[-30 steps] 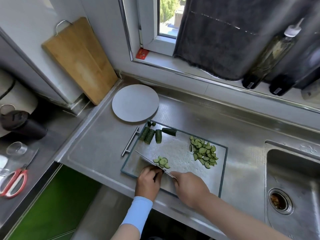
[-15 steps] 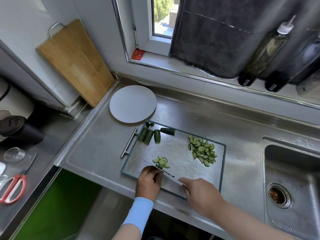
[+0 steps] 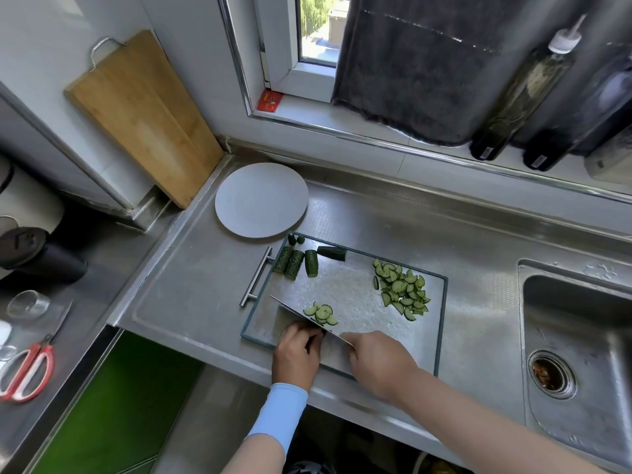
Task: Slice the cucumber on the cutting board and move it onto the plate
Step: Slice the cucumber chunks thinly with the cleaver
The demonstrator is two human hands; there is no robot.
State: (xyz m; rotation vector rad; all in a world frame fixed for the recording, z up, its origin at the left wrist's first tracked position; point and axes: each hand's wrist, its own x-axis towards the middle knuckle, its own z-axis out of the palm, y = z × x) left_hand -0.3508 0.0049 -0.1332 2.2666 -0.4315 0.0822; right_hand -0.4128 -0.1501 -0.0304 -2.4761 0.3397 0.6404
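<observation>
A steel cutting board (image 3: 441, 323) with a teal rim lies on the counter. Several uncut cucumber chunks (image 3: 295, 263) sit at its far left corner. A large heap of slices (image 3: 402, 292) lies on its right side, and a small pile of slices (image 3: 321, 313) lies beside the knife blade (image 3: 294, 311). My right hand (image 3: 379, 364) grips the knife handle. My left hand (image 3: 297, 354) is curled just left of the blade, over a dark cucumber piece that is mostly hidden. The round grey plate (image 3: 261, 200) stands bare beyond the board.
A wooden board (image 3: 143, 114) leans in the back left corner. The sink (image 3: 574, 336) is to the right, and bottles (image 3: 523, 94) stand on the sill. Red scissors (image 3: 25, 367), a glass (image 3: 27, 302) and a dark cup (image 3: 37, 254) are on the lower left counter.
The knife and my right hand shifted slightly back and forth beside the small pile. My left hand stayed curled at the blade. The view moved a little.
</observation>
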